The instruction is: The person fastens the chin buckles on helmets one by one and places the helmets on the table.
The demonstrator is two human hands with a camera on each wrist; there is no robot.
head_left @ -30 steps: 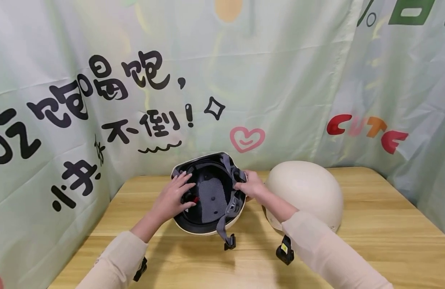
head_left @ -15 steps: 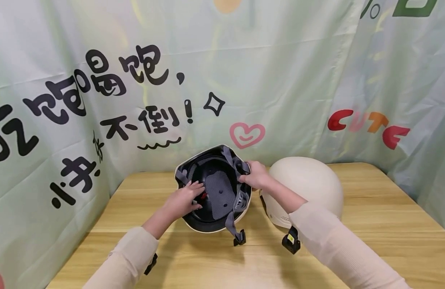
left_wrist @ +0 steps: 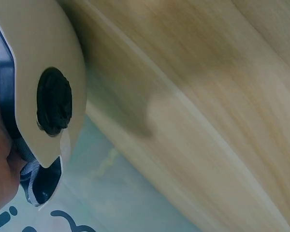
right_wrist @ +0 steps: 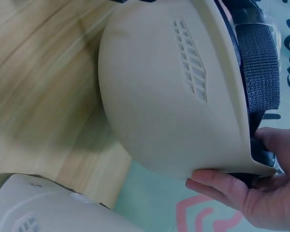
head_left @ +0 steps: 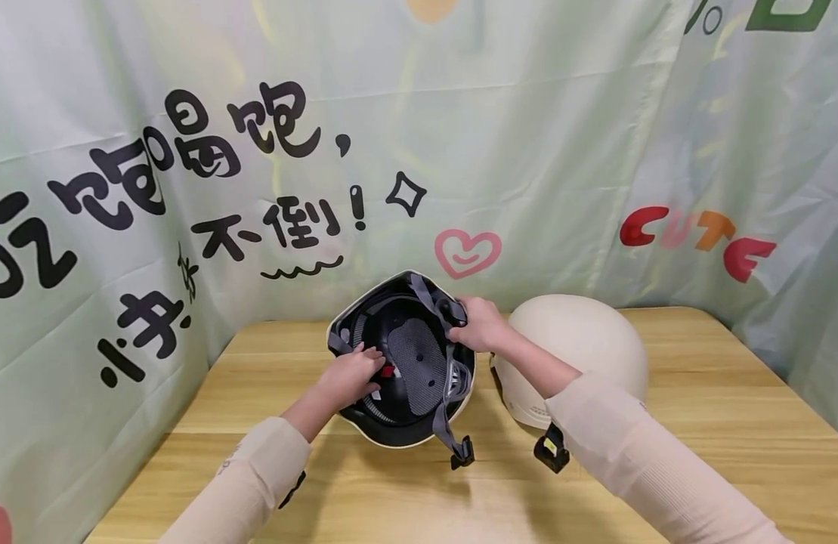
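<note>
Inside helmet, left hand; right (gripping)

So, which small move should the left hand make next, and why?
Perhaps the left hand should reach slightly deeper, toward the small red piece inside the black-lined cream helmet. Its fingers are at the opening, close to that piece in the head view, and the right hand grips the helmet's other side, which should hold it steady.
</note>
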